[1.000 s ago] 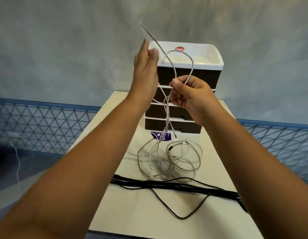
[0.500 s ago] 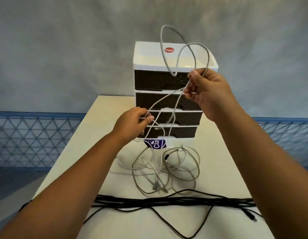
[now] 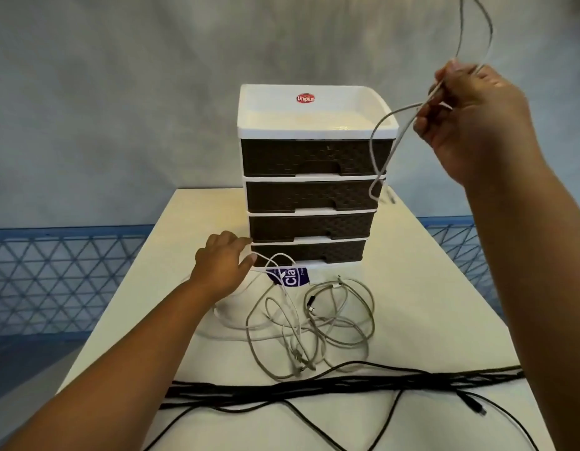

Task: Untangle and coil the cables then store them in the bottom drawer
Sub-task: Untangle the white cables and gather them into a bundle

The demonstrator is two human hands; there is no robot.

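Head camera view: the right hand (image 3: 474, 115), raised high on the right, is pinching a grey cable (image 3: 378, 157) between curled fingers, its loops rising out of view and hanging beside the drawer unit (image 3: 314, 157). The left hand (image 3: 222, 266) is reaching low by the closed bottom drawer (image 3: 309, 252), seemingly gripping a white cable (image 3: 236, 320), though its fingertips are hidden. Other light cables are lying tangled on the table (image 3: 428, 288), near a black cable (image 3: 314, 385). Drawing slowly, while the low hand is feeding slack, should keep knots loose.
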